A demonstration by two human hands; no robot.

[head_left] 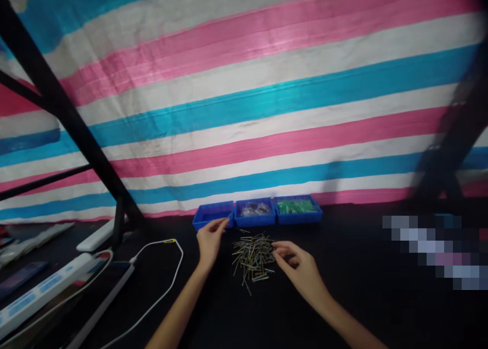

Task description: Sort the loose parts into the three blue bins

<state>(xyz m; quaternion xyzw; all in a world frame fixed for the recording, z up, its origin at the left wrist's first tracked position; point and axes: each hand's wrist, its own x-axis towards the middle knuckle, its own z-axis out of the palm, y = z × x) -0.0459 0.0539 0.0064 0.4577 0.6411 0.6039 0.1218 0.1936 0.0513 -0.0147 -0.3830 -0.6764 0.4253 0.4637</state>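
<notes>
Between the two hands sits a loose pile of thin rods (254, 255), just to the left of the right hand (295, 260) and on the near right side of the left hand (210, 241). The right hand has thumb and forefinger brought together at the pile's edge, though I cannot tell whether a rod is caught between them. The left hand is pinched at the near right corner of the left blue tray (213, 215); whether it grips anything (a pale sliver at the fingertips might be a rod) I cannot tell either. The likeliest trouble is rods snagging one another, since they lie crossed and heaped: drawing one out could drag neighbours along or scatter them over the black surface (343, 298). A loose pinch beside the left hand could also drop a slim piece against the tray wall. As for direction, the pile shares no single axis; its rods fan every way. One stray, nearer the wearer than both hands, runs mostly near to far with a slight slant; which end is its tip is too small to tell.
</notes>
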